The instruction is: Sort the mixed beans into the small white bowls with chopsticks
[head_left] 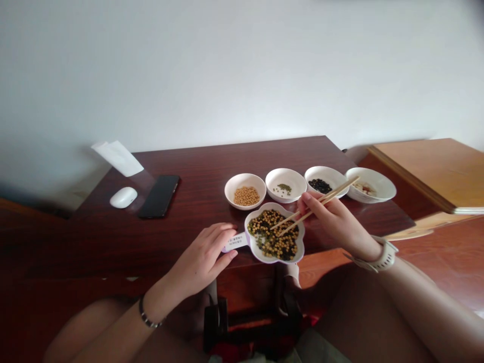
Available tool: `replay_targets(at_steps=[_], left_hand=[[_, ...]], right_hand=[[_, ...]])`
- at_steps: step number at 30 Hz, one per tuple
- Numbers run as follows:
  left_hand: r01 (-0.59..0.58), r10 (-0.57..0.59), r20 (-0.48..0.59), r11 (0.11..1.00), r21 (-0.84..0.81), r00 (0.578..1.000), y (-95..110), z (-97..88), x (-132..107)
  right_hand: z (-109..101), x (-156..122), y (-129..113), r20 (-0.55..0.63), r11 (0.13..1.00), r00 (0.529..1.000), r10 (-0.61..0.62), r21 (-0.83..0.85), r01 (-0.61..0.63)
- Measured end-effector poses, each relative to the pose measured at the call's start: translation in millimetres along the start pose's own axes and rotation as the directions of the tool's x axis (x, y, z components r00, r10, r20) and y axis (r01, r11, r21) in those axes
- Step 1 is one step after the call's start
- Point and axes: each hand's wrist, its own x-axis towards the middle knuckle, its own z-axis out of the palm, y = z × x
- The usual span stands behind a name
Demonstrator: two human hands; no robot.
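The fingers of the left hand [206, 257] pinched a scalloped bowl [301, 237] by its handle [237, 242]. Those of the right hand [335, 219] clamped wooden chopsticks [339, 190].

Behind, a plain, pale wall [242, 65] with a bluish-grey cast, brightest around the middle and dimmer toward the lower left. Against it, a dark red-brown table [204, 171] with a glossy grain. Off to the right, a honey-coloured wooden top [427, 166]; below that, reddish-brown floor [442, 257] with a soft sheen.
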Motion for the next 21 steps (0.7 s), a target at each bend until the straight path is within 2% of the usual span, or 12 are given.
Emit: replay_targets(at_steps=[3,6,11,15,21], left_hand=[[0.002,-0.002,0.009,1.000,-0.001,1.000,-1,0.0,0],[0.003,-0.003,0.016,1.000,-0.004,1.000,-2,1.3,0],[-0.014,0.014,0.021,1.000,0.002,1.000,-7,5.8,0],[-0.019,0.019,0.011,1.000,0.008,1.000,-7,6.8,0],[-0.022,0.022,0.010,1.000,0.020,1.000,-5,4.4,0]], right_hand=[[-2,0,1,0.034,0.998,0.999,-0.028,-0.049,0.030],[-1,-1,0,0.016,0.999,1.000,0.022,0.024,-0.023],[5,-3,4,0.001,0.994,1.000,0.027,0.101,-0.027],[7,-2,9,0.088,0.996,0.995,0.049,0.068,-0.055],[13,-1,7,0.136,0.999,0.990,-0.028,-0.014,0.031]])
